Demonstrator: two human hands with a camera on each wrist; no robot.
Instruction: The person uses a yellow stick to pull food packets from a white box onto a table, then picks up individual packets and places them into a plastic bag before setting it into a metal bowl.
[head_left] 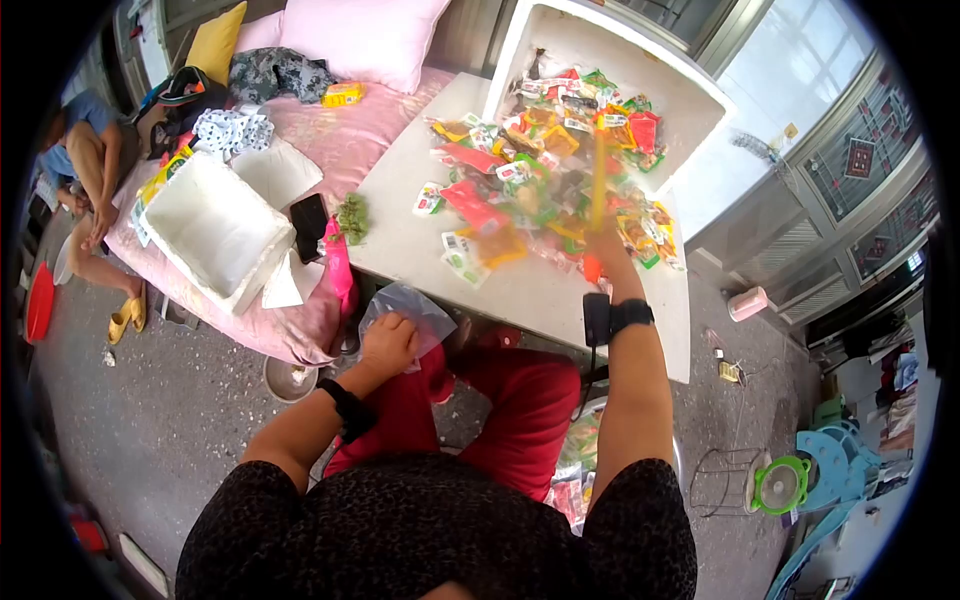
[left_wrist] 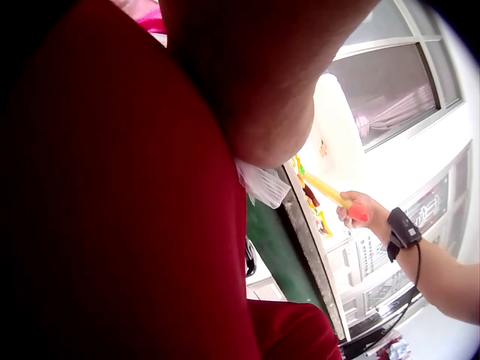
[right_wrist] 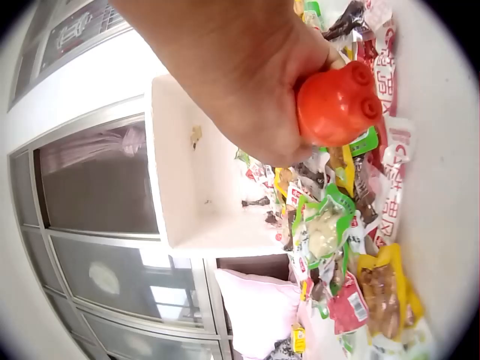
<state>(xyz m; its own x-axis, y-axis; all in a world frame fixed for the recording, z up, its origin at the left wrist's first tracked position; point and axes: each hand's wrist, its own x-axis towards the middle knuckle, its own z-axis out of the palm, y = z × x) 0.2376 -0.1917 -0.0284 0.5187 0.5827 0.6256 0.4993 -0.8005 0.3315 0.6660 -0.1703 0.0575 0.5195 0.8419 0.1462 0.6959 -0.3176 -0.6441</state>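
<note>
The fingers of the right hand (right_wrist: 259, 94) are closed round a yellow rod (head_left: 599, 175), just by its red knobbed end (right_wrist: 337, 105). The rod points away from these fingers, above the packets; whether its far end touches them, I cannot tell. Just under and around the fingers lie many sealed snack packets (head_left: 470, 205), red, yellow, green and white, in a loose heap on the table (head_left: 395, 200). Beyond the fingertips, a white foam box (head_left: 650, 70) lies on its side, and the heap reaches into its opening. The left hand (head_left: 390, 343) has its fingers curled at a clear plastic bag (head_left: 425, 310), above the person's lap. Farther out on its left, a bed (head_left: 300, 340) with pink cover carries a second foam box (head_left: 215, 235) and a black phone (head_left: 309, 225).
</note>
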